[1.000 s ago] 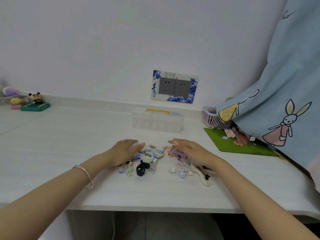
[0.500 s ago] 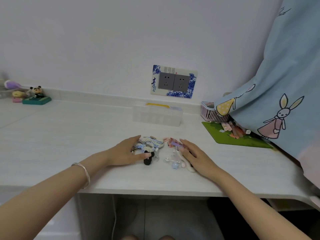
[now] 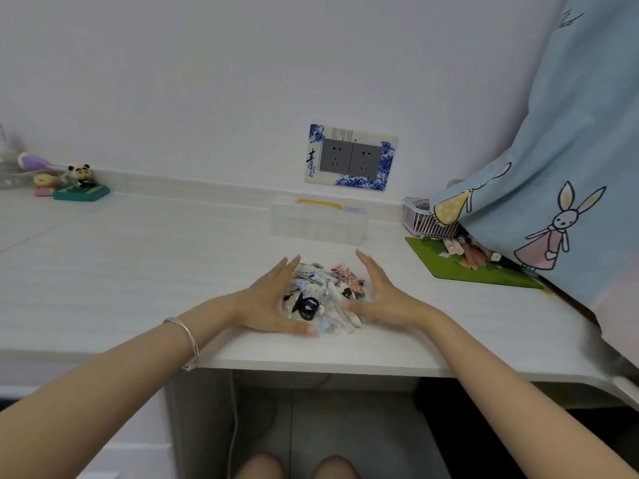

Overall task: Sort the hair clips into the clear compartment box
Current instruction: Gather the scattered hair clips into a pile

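Observation:
A heap of several small hair clips [image 3: 321,293], blue, white, pink and one black, lies on the white desk [image 3: 138,271] near its front edge. My left hand [image 3: 273,302] cups the heap's left side, fingers straight and together, thumb along the front. My right hand [image 3: 380,295] cups the right side the same way, edge on the desk. Neither hand grips a clip. The clear compartment box [image 3: 318,221], with a yellow latch, stands behind the heap against the wall; whether its lid is down I cannot tell.
A pink basket [image 3: 427,221] and a green mat [image 3: 470,267] with small items sit at the right, under a hanging blue rabbit-print cloth [image 3: 560,167]. Toy figures [image 3: 79,183] stand at the far left. A double socket [image 3: 351,157] is on the wall.
Both hands turned from lying flat over the spread clips to standing on edge, and pushed the clips together into one tight heap between them.

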